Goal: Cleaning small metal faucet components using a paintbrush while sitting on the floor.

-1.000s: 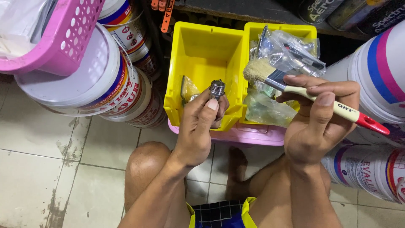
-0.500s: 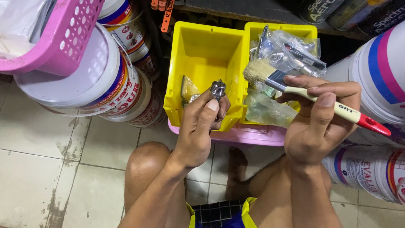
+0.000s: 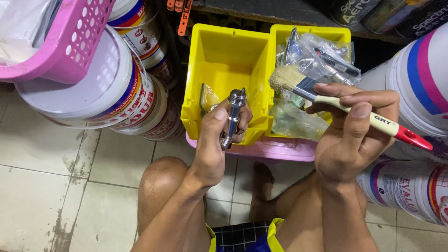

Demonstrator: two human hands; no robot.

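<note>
Both my hands are loaded over the yellow bins: metal fitting in the left, paintbrush in the right.

My left hand [image 3: 212,144] has its fingers clamped around a chrome threaded fitting [image 3: 233,116], long axis near upright with the threaded end on top, held just in front of the left yellow bin [image 3: 219,56]. My right hand [image 3: 352,135] has its fingers closed on the handle of a paintbrush [image 3: 345,105]; its long axis runs from the red tip at lower right up-left to the bristles, which hang over the bagged hardware [image 3: 317,56] in the right bin. The bristles lie just right of the fitting, apart, not touching.
</note>
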